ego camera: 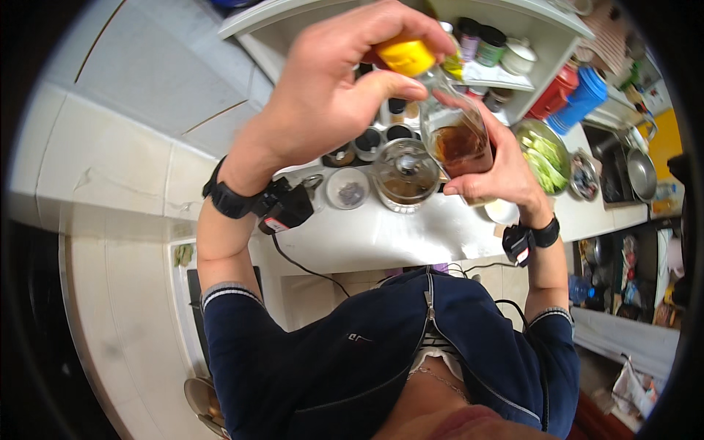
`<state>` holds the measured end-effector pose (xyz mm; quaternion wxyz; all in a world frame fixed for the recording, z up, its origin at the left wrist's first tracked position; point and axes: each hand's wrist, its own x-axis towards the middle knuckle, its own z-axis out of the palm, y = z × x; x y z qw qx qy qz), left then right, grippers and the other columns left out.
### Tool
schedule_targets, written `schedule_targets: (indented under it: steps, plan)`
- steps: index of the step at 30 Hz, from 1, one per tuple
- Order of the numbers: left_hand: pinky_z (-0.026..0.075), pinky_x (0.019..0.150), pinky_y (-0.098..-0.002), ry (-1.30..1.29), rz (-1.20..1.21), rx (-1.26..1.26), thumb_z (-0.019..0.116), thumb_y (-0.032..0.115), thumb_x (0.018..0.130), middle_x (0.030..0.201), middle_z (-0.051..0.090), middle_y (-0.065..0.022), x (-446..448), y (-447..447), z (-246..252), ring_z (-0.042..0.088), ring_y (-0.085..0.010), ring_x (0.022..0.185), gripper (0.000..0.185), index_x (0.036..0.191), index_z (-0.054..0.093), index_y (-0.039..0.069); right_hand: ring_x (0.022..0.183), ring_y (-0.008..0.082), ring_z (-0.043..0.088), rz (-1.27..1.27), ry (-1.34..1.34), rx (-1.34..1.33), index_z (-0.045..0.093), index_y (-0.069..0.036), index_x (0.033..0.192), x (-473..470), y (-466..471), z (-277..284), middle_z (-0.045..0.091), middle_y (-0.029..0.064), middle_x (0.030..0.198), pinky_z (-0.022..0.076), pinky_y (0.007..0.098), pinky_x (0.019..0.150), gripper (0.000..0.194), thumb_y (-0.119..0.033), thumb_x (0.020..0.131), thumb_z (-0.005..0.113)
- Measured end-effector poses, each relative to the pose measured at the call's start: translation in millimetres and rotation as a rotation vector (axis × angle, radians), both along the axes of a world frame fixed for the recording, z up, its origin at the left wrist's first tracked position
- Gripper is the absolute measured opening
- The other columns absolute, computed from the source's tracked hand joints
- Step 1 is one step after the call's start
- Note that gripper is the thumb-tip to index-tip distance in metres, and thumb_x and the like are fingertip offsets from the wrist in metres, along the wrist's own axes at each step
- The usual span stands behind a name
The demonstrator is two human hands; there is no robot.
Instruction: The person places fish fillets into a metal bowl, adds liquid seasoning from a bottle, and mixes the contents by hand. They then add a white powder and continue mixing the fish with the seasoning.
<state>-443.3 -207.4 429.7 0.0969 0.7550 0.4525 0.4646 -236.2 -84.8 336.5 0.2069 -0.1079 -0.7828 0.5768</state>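
Note:
My left hand (341, 77) has its fingers curled over a yellow cap (407, 56) at the top of a clear bottle (459, 124). Its thumb points along the bottle's neck. Whether the cap is seated or loose, I cannot tell. Around the bottle's lower body, my right hand (498, 170) keeps it tilted, with dark brown liquid inside. Below the bottle, on the white counter (379, 242), stands a glass pot with a clear lid (407, 176). Beside that pot is a small white bowl (348, 188) with greyish contents.
Jars and a white lidded pot (518, 56) fill a shelf unit at the back. To the right are a bowl of leafy greens (542, 159), a blue thermos-like jug (580, 99) and a sink (605, 159). A black cable (308, 267) hangs from my left wrist device.

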Motion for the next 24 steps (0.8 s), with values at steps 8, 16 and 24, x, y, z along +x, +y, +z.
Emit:
schedule_targets:
  steps: [8,16,24]
  plan:
    - [0.051,0.071,-0.0285,0.105,-0.243,0.029,0.058,0.008,0.090,0.088,0.062,-0.0110,97.4,95.4,-39.4,0.066,-0.0197,0.082,0.020,0.108,0.060,0.001,0.100,0.0105,0.055,-0.246,-0.059,-0.143,0.047,-0.004,0.129,137.8,18.5,-49.0,0.059,0.0026,0.110,0.0445,0.0273,0.092,0.081,-0.009,0.058,0.086]
    - [0.048,0.077,-0.0204,-0.010,-0.492,-0.784,0.074,0.005,0.078,0.094,0.062,0.0001,225.3,204.9,-59.2,0.057,-0.0056,0.086,0.031,0.103,0.058,0.001,0.063,0.0052,0.033,-0.312,-0.101,-0.023,0.052,-0.008,0.127,293.3,99.0,-94.3,0.031,-0.0078,0.068,0.0302,0.0198,0.059,0.079,-0.013,0.056,0.086]
    - [0.043,0.068,-0.0167,-0.054,-0.622,-1.022,0.079,0.004,0.073,0.085,0.051,0.0055,332.1,284.0,-103.1,0.048,-0.0007,0.075,0.034,0.093,0.051,0.006,0.073,0.0089,0.049,-0.382,-0.149,-0.041,0.051,-0.011,0.129,402.4,152.7,-127.2,0.052,-0.0010,0.078,0.0453,0.0246,0.070,0.080,-0.009,0.057,0.085]
